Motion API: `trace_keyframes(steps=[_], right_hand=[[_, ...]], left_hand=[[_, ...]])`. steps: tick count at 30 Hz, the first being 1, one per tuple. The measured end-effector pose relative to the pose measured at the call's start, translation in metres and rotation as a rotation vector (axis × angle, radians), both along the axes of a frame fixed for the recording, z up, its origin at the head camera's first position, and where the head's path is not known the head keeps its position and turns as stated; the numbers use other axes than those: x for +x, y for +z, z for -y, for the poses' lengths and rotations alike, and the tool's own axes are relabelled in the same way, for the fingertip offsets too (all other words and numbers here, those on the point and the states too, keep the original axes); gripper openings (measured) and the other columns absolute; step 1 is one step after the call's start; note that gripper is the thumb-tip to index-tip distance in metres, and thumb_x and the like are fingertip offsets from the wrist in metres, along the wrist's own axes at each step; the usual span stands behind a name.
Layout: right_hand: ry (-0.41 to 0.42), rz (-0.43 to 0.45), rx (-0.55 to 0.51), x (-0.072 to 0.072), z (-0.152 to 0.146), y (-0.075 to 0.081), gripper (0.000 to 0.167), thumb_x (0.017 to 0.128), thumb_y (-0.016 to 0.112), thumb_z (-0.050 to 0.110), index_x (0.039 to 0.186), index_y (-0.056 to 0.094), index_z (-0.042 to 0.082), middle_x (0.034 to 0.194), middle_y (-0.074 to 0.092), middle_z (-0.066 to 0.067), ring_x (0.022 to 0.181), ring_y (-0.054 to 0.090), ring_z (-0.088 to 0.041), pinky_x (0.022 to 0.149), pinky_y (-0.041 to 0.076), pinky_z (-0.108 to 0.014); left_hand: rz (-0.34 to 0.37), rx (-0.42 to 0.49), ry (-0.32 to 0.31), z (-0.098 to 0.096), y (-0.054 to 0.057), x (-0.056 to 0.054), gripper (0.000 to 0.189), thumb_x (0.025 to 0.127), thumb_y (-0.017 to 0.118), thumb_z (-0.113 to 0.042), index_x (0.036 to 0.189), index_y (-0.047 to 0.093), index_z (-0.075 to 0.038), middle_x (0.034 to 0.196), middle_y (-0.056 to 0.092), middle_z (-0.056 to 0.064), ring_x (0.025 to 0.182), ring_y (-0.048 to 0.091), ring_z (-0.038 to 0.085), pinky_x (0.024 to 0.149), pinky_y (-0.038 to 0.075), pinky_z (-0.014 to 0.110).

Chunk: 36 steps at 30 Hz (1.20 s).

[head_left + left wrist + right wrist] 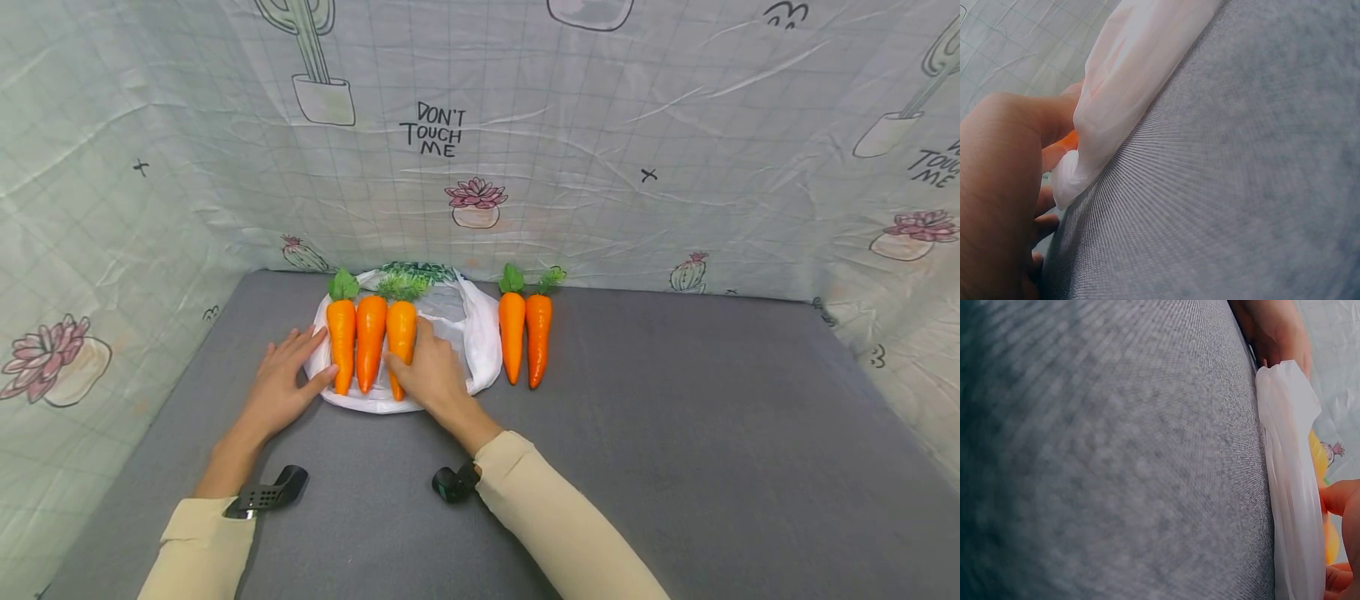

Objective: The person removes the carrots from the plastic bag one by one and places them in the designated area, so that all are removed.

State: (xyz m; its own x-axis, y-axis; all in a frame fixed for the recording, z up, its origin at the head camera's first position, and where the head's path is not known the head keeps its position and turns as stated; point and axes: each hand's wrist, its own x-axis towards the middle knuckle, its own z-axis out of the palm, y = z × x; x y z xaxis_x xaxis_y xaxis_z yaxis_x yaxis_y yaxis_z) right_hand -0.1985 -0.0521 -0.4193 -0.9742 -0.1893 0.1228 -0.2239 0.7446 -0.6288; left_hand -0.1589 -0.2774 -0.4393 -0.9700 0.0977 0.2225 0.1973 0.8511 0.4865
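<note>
A white plastic bag (483, 337) lies spread open near the back wall, its rim rolled round several carrots. Inside it, three orange carrots lie side by side with green tops to the back: the left carrot (341, 333), the middle carrot (371, 333) and the right carrot (402, 321). My right hand (435, 367) holds the right carrot between thumb and fingers. At the bag's left rim rests my left hand (281, 387), fingers extended, its thumb by the left carrot's lower end. The left wrist view shows the bag's white side (1129, 75) beside that hand.
Right of the bag, two more carrots lie on the grey table: one carrot (512, 333) close to the rim and another carrot (538, 337) next to it. A patterned cloth wall (570, 225) stands behind. Each wrist wears a black strapped camera (270, 492).
</note>
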Motion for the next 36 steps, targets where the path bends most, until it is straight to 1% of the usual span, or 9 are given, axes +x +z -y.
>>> trace_keyframes(steps=[4, 9, 14, 22, 28, 32, 36], right_hand=[[-0.001, -0.007, -0.010, 0.0004, 0.0006, 0.0001, 0.070, 0.086, 0.067, 0.041, 0.140, 0.041, 0.006, 0.100, 0.066, -0.014, 0.084, 0.065, -0.029, 0.069, 0.054, -0.040], [0.001, -0.017, -0.038, 0.0007, 0.0001, 0.0010, 0.065, 0.085, 0.066, 0.034, 0.138, 0.043, 0.005, 0.092, 0.065, -0.011, 0.078, 0.064, -0.027, 0.063, 0.052, -0.038], [0.002, -0.012, -0.083, 0.0009, -0.0016, 0.0008, 0.064, 0.083, 0.066, 0.028, 0.138, 0.044, 0.006, 0.090, 0.064, -0.009, 0.075, 0.062, -0.022, 0.062, 0.051, -0.034], [-0.008, -0.006, -0.099, 0.0012, -0.0037, 0.0001, 0.067, 0.081, 0.066, 0.027, 0.141, 0.043, 0.008, 0.094, 0.065, -0.009, 0.075, 0.060, -0.020, 0.063, 0.051, -0.032], [-0.021, -0.011, -0.109, 0.0021, -0.0050, 0.0002, 0.066, 0.080, 0.067, 0.027, 0.140, 0.044, 0.008, 0.096, 0.065, -0.009, 0.077, 0.060, -0.020, 0.065, 0.051, -0.032], [-0.023, -0.022, -0.120, 0.0026, -0.0060, 0.0011, 0.067, 0.079, 0.068, 0.026, 0.139, 0.045, 0.008, 0.094, 0.066, -0.009, 0.074, 0.059, -0.019, 0.062, 0.050, -0.030], [-0.017, -0.047, -0.127, 0.0027, -0.0072, 0.0022, 0.068, 0.078, 0.069, 0.026, 0.139, 0.045, 0.007, 0.089, 0.064, -0.006, 0.069, 0.057, -0.018, 0.058, 0.048, -0.029]], left_hand=[[0.000, -0.004, -0.002, 0.0001, 0.0005, 0.0001, 0.069, 0.092, 0.058, -0.043, 0.143, 0.040, 0.001, 0.146, 0.034, 0.027, 0.138, 0.021, 0.046, 0.111, 0.004, 0.060], [-0.033, -0.002, -0.015, 0.0000, 0.0006, -0.0006, 0.068, 0.092, 0.059, -0.040, 0.141, 0.042, 0.003, 0.145, 0.036, 0.027, 0.136, 0.023, 0.048, 0.110, 0.007, 0.062], [-0.037, 0.001, -0.018, 0.0000, 0.0007, -0.0006, 0.067, 0.092, 0.059, -0.041, 0.141, 0.042, 0.002, 0.145, 0.036, 0.027, 0.136, 0.024, 0.048, 0.110, 0.007, 0.063], [-0.031, 0.002, -0.016, -0.0005, 0.0012, -0.0001, 0.068, 0.092, 0.059, -0.040, 0.141, 0.042, 0.003, 0.145, 0.036, 0.027, 0.136, 0.023, 0.048, 0.110, 0.007, 0.063], [-0.025, 0.001, -0.014, 0.0003, 0.0005, -0.0004, 0.068, 0.092, 0.058, -0.041, 0.142, 0.041, 0.002, 0.146, 0.035, 0.027, 0.137, 0.022, 0.047, 0.110, 0.006, 0.062], [-0.021, 0.001, -0.015, 0.0006, 0.0005, -0.0002, 0.068, 0.092, 0.058, -0.041, 0.142, 0.041, 0.002, 0.146, 0.035, 0.027, 0.137, 0.022, 0.046, 0.110, 0.005, 0.062], [-0.014, -0.001, -0.015, 0.0004, 0.0012, 0.0000, 0.068, 0.092, 0.058, -0.042, 0.142, 0.041, 0.002, 0.146, 0.035, 0.027, 0.137, 0.022, 0.047, 0.110, 0.005, 0.062]])
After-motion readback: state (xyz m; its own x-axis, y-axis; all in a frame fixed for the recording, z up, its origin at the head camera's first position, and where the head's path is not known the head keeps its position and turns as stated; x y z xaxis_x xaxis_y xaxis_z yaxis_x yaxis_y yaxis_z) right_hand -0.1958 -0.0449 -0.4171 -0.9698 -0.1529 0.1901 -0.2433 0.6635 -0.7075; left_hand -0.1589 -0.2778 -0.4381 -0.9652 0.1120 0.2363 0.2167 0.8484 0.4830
